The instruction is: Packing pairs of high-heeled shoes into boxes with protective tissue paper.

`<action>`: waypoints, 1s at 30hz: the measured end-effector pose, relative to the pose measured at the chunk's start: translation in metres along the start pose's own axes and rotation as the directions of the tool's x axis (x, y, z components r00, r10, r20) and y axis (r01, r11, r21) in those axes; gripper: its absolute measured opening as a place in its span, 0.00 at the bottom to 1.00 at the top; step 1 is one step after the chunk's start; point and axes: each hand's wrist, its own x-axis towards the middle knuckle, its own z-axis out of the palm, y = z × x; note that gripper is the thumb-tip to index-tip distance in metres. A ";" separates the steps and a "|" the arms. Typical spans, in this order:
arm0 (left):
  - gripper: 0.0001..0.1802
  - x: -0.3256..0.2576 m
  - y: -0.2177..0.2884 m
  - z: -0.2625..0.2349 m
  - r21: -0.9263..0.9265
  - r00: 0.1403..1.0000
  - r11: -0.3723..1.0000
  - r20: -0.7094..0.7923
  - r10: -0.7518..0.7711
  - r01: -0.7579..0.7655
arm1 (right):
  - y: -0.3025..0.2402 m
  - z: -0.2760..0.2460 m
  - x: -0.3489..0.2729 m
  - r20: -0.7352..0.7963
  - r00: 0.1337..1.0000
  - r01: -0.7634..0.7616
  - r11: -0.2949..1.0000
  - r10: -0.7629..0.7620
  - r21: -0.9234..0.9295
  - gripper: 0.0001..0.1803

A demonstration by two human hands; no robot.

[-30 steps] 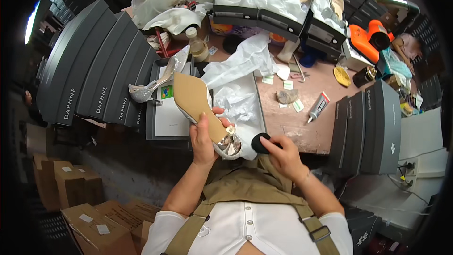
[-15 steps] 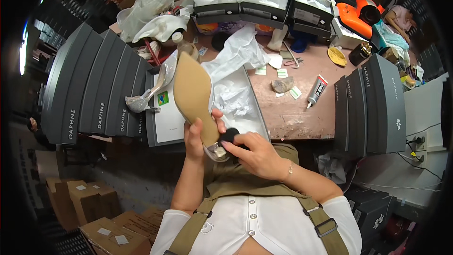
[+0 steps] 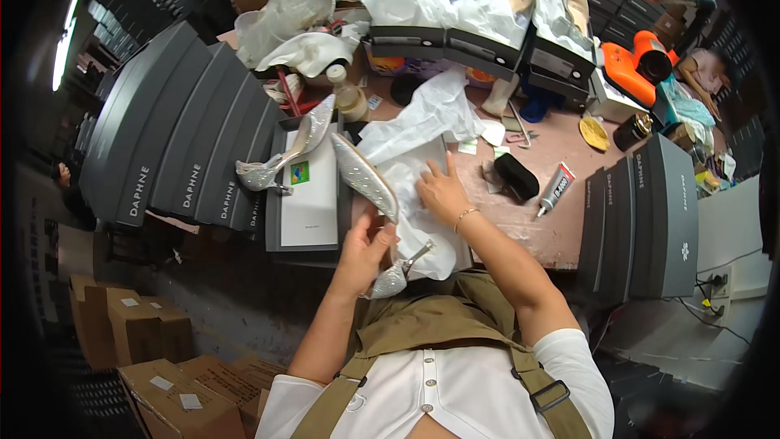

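Observation:
My left hand [image 3: 363,250] grips a silver glittery high-heeled shoe [image 3: 367,185] by its heel end, toe pointing up and away. My right hand [image 3: 441,192] lies flat, fingers spread, on white tissue paper [image 3: 422,126] in an open shoe box [image 3: 443,228]. A second silver heeled shoe [image 3: 284,156] lies on a grey box lid [image 3: 307,203] to the left. A small black block [image 3: 516,176] rests on the table right of my right hand.
Rows of grey shoe boxes stand at left [image 3: 162,154] and right [image 3: 650,211]. A glue tube [image 3: 555,189], a bottle [image 3: 348,96], an orange tool [image 3: 638,65], more boxes with pale shoes [image 3: 504,41] and cardboard cartons [image 3: 154,341] surround the pink table [image 3: 552,228].
The shoe has turned from sole-up to its glittery side. My right hand let go of the black block, which now lies on the table, and moved onto the tissue paper.

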 end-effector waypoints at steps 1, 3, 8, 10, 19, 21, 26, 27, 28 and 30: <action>0.33 0.002 -0.002 0.001 0.085 0.999 0.996 -0.017 0.033 -0.031 | 0.000 -0.002 0.008 0.098 0.995 0.008 1.000 -0.006 -0.016 0.16; 0.38 0.006 -0.003 -0.007 0.298 0.997 0.952 -0.020 0.080 -0.071 | 0.002 -0.020 0.007 -0.263 0.957 -0.101 0.991 0.120 0.085 0.04; 0.40 0.031 -0.020 0.002 0.482 0.990 0.867 0.108 0.087 -0.129 | 0.045 -0.127 -0.028 -0.394 0.745 -0.158 0.717 0.538 0.679 0.08; 0.40 0.043 -0.030 0.003 0.439 0.989 0.898 0.123 -0.087 0.024 | 0.053 -0.133 -0.048 -0.332 0.777 -0.140 0.661 0.535 0.737 0.08; 0.30 0.036 -0.011 0.030 -0.164 0.965 0.983 0.233 0.122 -0.085 | -0.018 -0.102 -0.066 0.083 0.982 -0.163 0.548 0.167 0.820 0.10; 0.26 0.035 -0.024 0.033 -0.305 0.986 0.945 0.084 0.146 -0.115 | -0.026 -0.103 -0.061 0.028 0.980 -0.146 0.615 0.198 0.775 0.14; 0.18 0.029 -0.021 0.032 -0.201 0.926 0.915 -0.222 0.306 -0.351 | -0.065 -0.137 -0.081 -0.184 0.946 -0.077 0.735 0.268 0.673 0.22; 0.18 0.024 -0.025 0.029 -0.181 0.923 0.921 -0.243 0.299 -0.346 | -0.073 -0.134 -0.086 -0.172 0.950 -0.085 0.745 0.262 0.662 0.22; 0.18 0.025 -0.028 0.028 -0.163 0.918 0.922 -0.256 0.304 -0.351 | -0.081 -0.132 -0.091 -0.165 0.952 -0.092 0.756 0.257 0.648 0.23; 0.17 0.036 -0.030 0.023 -0.279 0.868 0.857 -0.383 0.315 -0.434 | -0.077 -0.107 -0.101 0.056 0.898 -0.281 0.471 0.437 0.836 0.20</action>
